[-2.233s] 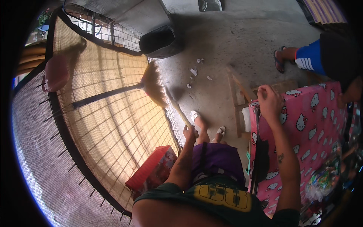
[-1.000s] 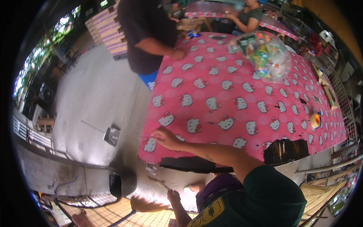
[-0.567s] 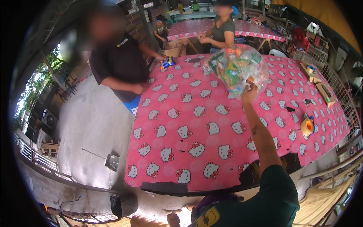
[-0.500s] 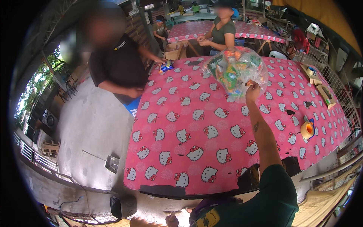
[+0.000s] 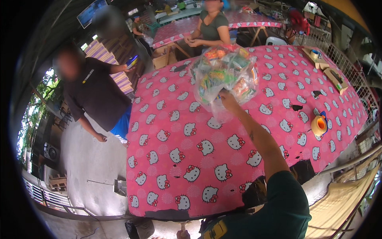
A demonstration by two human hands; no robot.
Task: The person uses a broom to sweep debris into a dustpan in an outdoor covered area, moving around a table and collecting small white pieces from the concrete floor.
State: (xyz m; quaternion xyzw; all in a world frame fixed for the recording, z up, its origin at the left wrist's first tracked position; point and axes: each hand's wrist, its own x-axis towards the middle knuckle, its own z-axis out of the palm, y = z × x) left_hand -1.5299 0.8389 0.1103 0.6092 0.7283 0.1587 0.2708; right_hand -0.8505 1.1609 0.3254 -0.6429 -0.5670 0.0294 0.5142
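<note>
Right arm (image 5: 260,139) was stretched out over the pink table (image 5: 159,127)
Right hand (image 5: 228,100) clutched a plastic bag (image 5: 225,71) on it, left hand (image 5: 183,234) gripped a stick (image 5: 182,226) by the near edge.

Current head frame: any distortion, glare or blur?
Head view: black fisheye rim, with the pink table's near edge bowed; head view: foliage at far left partly blown out; head view: highlights on the clear plastic bag; head view: blur over the dark-shirted co-worker's head.
</note>
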